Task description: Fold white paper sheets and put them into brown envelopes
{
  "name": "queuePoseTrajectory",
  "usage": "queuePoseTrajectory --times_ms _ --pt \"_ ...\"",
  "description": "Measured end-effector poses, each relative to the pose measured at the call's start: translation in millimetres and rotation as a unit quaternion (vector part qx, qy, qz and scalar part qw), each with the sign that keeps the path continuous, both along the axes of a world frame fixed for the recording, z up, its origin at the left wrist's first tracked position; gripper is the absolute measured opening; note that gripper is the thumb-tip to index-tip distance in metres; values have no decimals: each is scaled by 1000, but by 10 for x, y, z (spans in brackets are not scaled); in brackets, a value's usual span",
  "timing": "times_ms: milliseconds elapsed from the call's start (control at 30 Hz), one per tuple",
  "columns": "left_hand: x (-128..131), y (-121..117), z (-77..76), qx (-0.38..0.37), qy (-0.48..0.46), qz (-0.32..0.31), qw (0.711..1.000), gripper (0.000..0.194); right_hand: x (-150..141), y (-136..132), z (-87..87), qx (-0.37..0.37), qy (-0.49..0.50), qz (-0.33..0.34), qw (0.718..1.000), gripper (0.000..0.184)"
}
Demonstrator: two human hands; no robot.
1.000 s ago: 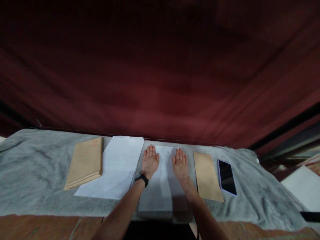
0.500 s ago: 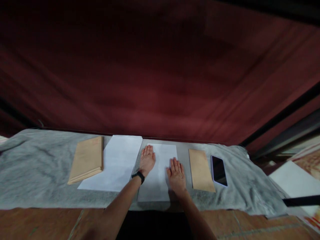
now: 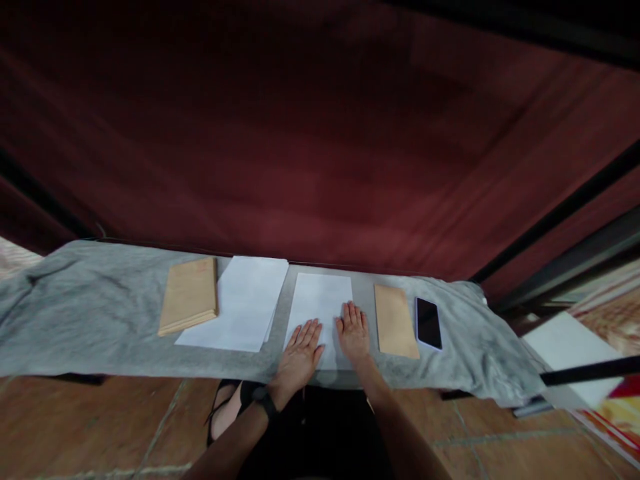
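A white sheet of paper [image 3: 320, 293] lies in front of me on the grey cloth. My left hand [image 3: 299, 357], with a dark watch on its wrist, rests on the sheet's near left part, fingers stretched out. On the sheet's right edge lies my right hand [image 3: 354, 330], flat with its fingers extended. Left of this sheet is a pile of white paper [image 3: 245, 303], partly covered by a stack of brown envelopes [image 3: 189, 293]. One single brown envelope [image 3: 396, 321] lies to the right of my right hand.
A phone [image 3: 429, 323] with a pale purple edge lies right of the single envelope. Grey cloth [image 3: 100, 307] covers the narrow table. Behind it hangs a dark red curtain [image 3: 320, 167]. A dark bar [image 3: 590, 370] and a white board [image 3: 565, 340] are at the far right.
My left hand has slid from the sheet's upper left part toward me. My right hand remains at the right edge. The camera view has shifted a little.
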State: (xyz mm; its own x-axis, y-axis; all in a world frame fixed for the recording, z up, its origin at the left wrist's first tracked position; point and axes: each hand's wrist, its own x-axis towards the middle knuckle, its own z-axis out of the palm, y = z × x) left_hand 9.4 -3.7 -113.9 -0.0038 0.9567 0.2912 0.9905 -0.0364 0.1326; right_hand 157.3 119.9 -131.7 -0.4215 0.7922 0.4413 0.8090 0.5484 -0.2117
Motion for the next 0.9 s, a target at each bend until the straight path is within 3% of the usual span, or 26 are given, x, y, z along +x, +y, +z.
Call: queuePoseTrajectory --times_ms 100,267,333,700,900 --pt "-90 -95 36 -7 7 11 1000 52 -14 -181 -1 -10 0 7 1000 53" --pt "-114 -227 70 -20 21 4 1000 51 10 -616 3 -29 -33 109 993 49" --pt "-118 -263 79 -22 19 -7 1000 51 73 -713 16 -24 -39 119 992 49" --pt "-178 -459 9 14 -4 58 998 64 504 -694 -33 14 -41 59 997 56" --pt "-246 -538 65 12 20 85 996 65 624 -724 -122 35 5 37 999 55"
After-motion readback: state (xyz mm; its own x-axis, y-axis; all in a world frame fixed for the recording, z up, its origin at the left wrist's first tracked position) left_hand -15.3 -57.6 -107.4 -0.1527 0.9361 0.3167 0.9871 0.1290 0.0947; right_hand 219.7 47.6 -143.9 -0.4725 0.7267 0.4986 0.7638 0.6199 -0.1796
